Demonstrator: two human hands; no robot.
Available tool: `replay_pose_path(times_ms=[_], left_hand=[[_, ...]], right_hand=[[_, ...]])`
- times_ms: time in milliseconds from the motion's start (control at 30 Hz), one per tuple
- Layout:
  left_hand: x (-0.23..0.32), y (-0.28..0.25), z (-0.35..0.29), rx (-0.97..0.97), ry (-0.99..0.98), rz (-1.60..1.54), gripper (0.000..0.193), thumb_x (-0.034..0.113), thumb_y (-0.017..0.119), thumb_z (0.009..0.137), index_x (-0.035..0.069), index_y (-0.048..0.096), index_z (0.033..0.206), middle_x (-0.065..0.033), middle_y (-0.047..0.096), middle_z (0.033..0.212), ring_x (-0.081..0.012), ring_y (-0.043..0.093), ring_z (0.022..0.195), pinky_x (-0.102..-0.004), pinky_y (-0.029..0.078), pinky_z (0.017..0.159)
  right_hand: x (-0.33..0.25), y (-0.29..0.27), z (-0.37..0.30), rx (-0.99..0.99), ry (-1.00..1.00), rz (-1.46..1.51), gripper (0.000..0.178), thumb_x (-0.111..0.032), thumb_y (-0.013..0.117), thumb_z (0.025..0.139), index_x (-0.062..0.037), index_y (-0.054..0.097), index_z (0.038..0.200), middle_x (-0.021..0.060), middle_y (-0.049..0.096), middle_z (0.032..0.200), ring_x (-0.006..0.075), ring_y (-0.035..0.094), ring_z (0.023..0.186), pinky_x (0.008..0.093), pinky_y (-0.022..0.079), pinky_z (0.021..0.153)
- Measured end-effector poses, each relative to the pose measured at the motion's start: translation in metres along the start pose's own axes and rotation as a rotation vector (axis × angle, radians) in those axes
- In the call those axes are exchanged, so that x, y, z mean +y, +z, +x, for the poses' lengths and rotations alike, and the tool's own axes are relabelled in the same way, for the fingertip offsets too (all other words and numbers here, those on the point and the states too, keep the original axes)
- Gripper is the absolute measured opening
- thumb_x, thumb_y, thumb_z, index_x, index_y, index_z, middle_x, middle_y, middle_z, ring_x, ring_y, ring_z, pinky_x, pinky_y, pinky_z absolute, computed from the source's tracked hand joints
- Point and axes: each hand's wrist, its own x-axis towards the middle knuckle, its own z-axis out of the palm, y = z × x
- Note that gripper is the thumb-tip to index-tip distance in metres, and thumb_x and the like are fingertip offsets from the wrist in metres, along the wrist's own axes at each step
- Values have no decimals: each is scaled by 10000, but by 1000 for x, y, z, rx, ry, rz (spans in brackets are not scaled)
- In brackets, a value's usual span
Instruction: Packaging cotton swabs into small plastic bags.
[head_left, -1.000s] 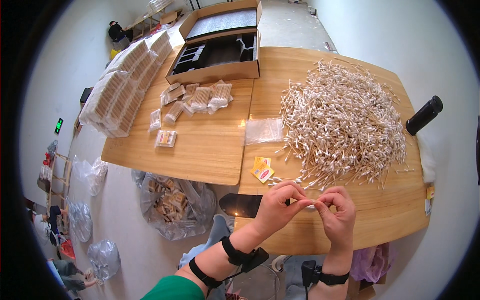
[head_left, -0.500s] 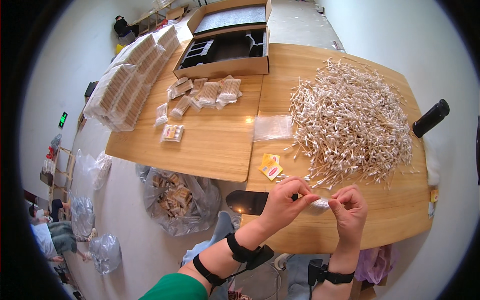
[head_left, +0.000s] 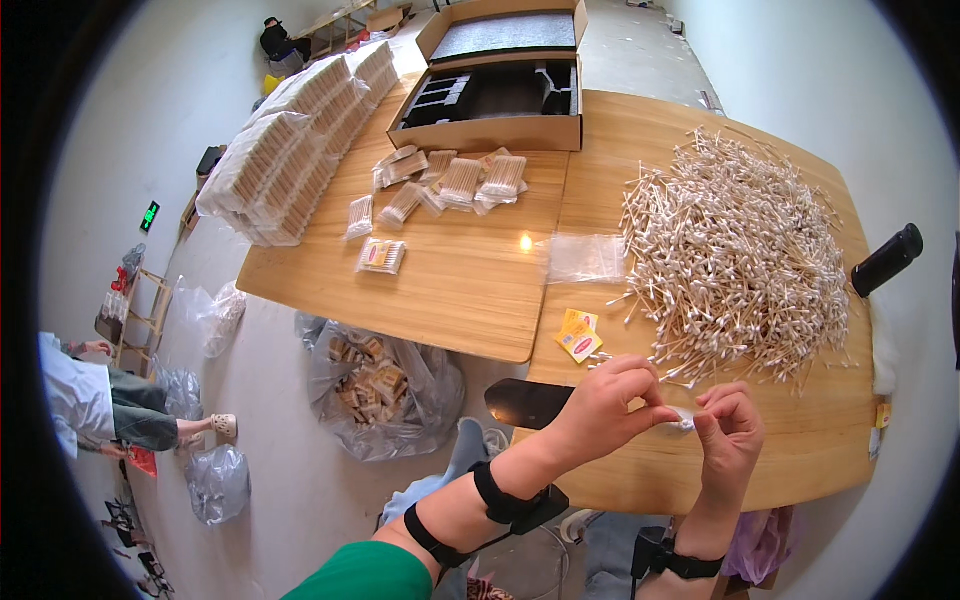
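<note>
Near the front of the table, both hands pinch a small clear plastic bag of cotton swabs (head_left: 683, 419), with white tips showing between them. My left hand (head_left: 608, 408) grips its left side between thumb and fingertips. On the other side, my right hand (head_left: 731, 432) pinches it with thumb and forefinger; much of the bag is hidden. Yellow-and-white cards (head_left: 579, 337) lie just beyond my left hand, beside a few loose swabs. A large pile of loose cotton swabs (head_left: 735, 260) spreads past my right hand. Flat empty clear bags (head_left: 586, 259) rest left of the pile.
Filled swab packets (head_left: 459, 183) are scattered on the left tabletop, near stacked packs (head_left: 290, 150) and an open cardboard box (head_left: 485, 135). A black cylinder (head_left: 887, 260) stands at the right edge. Below is a grey bag of packets (head_left: 385, 400). Another person (head_left: 120, 395) is at far left.
The whole view has shifted, so the table sits further right. My hands still pinch the bag, with the fingers slightly rearranged. The person at far left has come further into view.
</note>
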Motion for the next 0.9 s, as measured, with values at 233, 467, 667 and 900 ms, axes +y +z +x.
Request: replay_pose_path(times_ms=[233, 467, 667, 900], left_hand=[[-1, -2, -2, 32, 27, -13, 273, 141, 848, 750, 36, 596, 762, -67, 604, 808, -227, 585, 748, -329, 471, 641], [18, -19, 5, -41, 58, 52, 329, 206, 856, 747, 45, 570, 734, -63, 566, 746, -232, 557, 690, -348, 446, 595], [17, -54, 5, -78, -22, 79, 308, 230, 832, 791, 61, 580, 739, -50, 529, 672, -207, 542, 652, -318, 426, 581], [-48, -166, -18, 1031, -190, 117, 209, 213, 591, 1026, 20, 527, 1074, 9, 553, 877, -56, 496, 746, -221, 424, 619]], right_hand=[[-11, 6, 2, -150, 19, -97, 132, -25, 803, 768, -17, 678, 810, 78, 580, 940, 207, 563, 963, 327, 437, 889], [-15, 3, 3, -105, -58, -45, 189, -13, 834, 708, -30, 649, 741, 65, 559, 893, 208, 547, 930, 337, 439, 877], [-11, 3, 2, -59, 32, 195, 210, -34, 795, 784, -45, 587, 814, 57, 542, 893, 196, 543, 905, 318, 437, 853], [-1, 1, 0, -45, 54, 171, 177, -67, 741, 870, -51, 575, 927, 50, 553, 888, 157, 555, 840, 274, 435, 792]])
